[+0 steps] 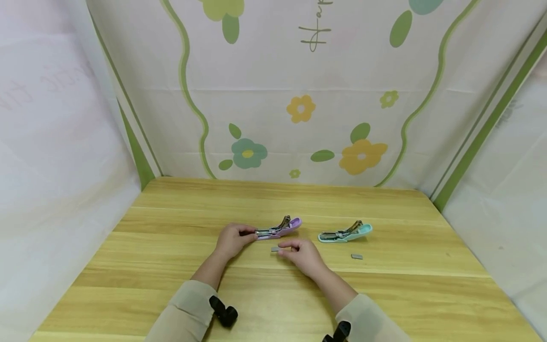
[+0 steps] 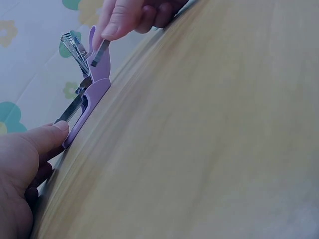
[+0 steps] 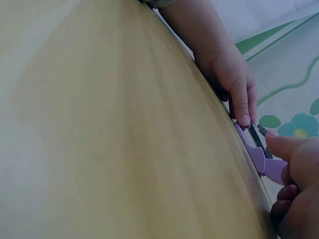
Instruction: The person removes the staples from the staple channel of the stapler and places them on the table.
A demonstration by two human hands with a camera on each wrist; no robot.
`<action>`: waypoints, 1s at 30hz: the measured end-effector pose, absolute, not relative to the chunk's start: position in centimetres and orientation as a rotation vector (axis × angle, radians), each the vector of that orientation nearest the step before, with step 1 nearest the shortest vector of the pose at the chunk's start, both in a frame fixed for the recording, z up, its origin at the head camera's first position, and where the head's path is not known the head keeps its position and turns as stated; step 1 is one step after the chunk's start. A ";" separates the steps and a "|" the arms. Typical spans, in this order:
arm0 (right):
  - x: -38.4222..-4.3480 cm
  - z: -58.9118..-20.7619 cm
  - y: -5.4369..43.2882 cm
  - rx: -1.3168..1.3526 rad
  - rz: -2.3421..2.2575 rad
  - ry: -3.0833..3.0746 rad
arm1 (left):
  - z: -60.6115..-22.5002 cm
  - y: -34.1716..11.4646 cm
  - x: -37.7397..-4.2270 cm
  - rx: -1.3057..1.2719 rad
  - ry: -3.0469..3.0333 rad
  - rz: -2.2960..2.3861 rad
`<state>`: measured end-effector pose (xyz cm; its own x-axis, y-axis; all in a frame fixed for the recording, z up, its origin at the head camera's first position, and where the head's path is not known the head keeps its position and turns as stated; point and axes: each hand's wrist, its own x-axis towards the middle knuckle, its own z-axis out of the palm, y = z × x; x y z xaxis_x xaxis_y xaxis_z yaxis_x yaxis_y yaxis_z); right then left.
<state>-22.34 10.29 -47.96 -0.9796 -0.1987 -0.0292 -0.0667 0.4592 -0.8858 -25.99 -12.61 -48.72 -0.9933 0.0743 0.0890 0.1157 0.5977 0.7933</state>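
Observation:
A purple stapler [image 1: 292, 225] lies on the table, its top swung up and its metal staple channel exposed. My left hand [image 1: 232, 241] holds its front end between thumb and fingers; in the left wrist view the thumb rests by the tip of the channel. Between the thumb and forefinger of my right hand [image 1: 304, 257] is a small grey strip of staples [image 1: 274, 249]. In the left wrist view this strip [image 2: 101, 54] overlaps the raised part of the stapler [image 2: 94, 97]. The right wrist view shows the right hand [image 3: 299, 174] close beside the purple body [image 3: 255, 155].
To the right, a teal stapler [image 1: 364, 230] also stands with its top raised. Another staple strip [image 1: 356, 256] lies in front of it on the wooden table [image 1: 273, 304]. A white cloth with printed flowers [image 1: 273, 71] hangs behind the table, and white cloth sides flank it.

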 end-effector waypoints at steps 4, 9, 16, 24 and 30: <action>-21.7 -48.2 10.6 -0.247 -1.512 2.619 | -48.7 -12.7 -25.9 -0.167 -2.762 -1.379; -21.0 -48.1 10.8 -0.208 -1.449 2.676 | -48.8 -12.7 -25.9 -0.190 -2.755 -1.378; -20.7 -48.1 10.7 -0.211 -1.277 2.784 | -48.8 -12.8 -25.9 -0.172 -2.757 -1.378; -20.9 -48.0 10.5 -0.234 -1.151 2.822 | -48.8 -12.7 -26.0 -0.170 -2.755 -1.383; -21.0 -47.8 10.4 -0.230 -1.130 2.814 | -48.8 -12.7 -26.0 -0.162 -2.751 -1.400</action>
<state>-21.00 10.35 -47.81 -0.9835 -0.1768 -0.0370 -0.1021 0.7134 -0.6933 -25.98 -12.67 -48.79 -0.9933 0.0703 0.0922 0.1159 0.5848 0.8028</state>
